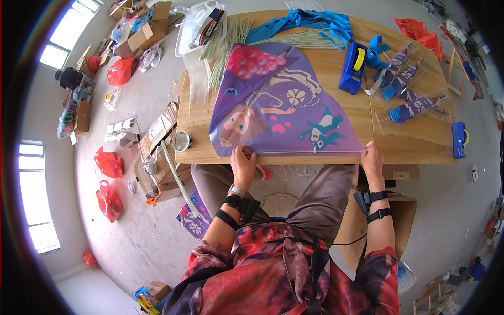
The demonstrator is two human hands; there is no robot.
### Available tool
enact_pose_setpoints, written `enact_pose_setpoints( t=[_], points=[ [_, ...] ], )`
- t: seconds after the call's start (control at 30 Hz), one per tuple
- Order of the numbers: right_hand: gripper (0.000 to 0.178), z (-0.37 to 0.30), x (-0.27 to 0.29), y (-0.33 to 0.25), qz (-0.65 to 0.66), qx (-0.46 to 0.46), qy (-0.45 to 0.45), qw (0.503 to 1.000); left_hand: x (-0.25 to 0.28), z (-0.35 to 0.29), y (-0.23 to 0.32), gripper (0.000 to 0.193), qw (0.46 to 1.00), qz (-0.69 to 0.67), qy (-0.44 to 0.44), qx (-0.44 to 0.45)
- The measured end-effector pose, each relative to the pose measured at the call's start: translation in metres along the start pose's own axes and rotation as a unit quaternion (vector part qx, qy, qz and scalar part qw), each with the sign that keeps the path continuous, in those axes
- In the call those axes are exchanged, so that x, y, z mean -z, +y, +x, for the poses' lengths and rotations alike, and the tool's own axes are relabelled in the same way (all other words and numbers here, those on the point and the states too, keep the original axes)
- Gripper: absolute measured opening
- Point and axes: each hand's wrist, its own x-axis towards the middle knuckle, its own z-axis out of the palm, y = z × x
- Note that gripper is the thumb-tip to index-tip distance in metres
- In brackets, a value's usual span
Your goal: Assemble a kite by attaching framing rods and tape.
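A purple printed kite [294,118] with a cartoon figure lies spread on the wooden table [420,152], its straight side along the near edge. A thin pale rod [310,153] runs along that side. At the left part of this side, the fingers of my left hand [244,165] are closed on the kite's edge. My right hand [372,161] pinches the right corner, where the rod passes under its fingers. What lies beneath the fingertips is hidden.
Behind the kite are thin pale sticks [302,40] and blue fabric strips [299,23]. A blue tape dispenser [350,71] and packed purple kites [415,107] stand to the right. A round tin [181,141] sits at the left edge. Red bags [108,199] lie on the floor.
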Motion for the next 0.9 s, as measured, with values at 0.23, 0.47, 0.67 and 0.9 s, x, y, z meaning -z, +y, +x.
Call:
enact_pose_setpoints(
  t=[0.23,0.47,0.67,0.9],
  points=[
    [0.021,0.000,-0.001,0.000,0.002,-0.015,-0.010,1.000,0.005,0.001,-0.001,0.034,0.999,0.033,-0.009,-0.015],
    [0.022,0.002,-0.003,0.003,0.005,-0.014,-0.016,1.000,-0.003,-0.011,0.010,0.046,0.992,0.085,0.051,-0.075],
    [0.022,0.000,-0.010,0.008,0.002,0.040,0.049,0.998,-0.022,-0.048,0.053,0.076,0.912,0.165,-0.166,-0.338],
    [0.023,0.000,-0.014,0.015,0.010,0.042,0.053,0.998,-0.022,-0.048,0.034,0.084,0.892,0.222,-0.208,-0.334]
  ],
)
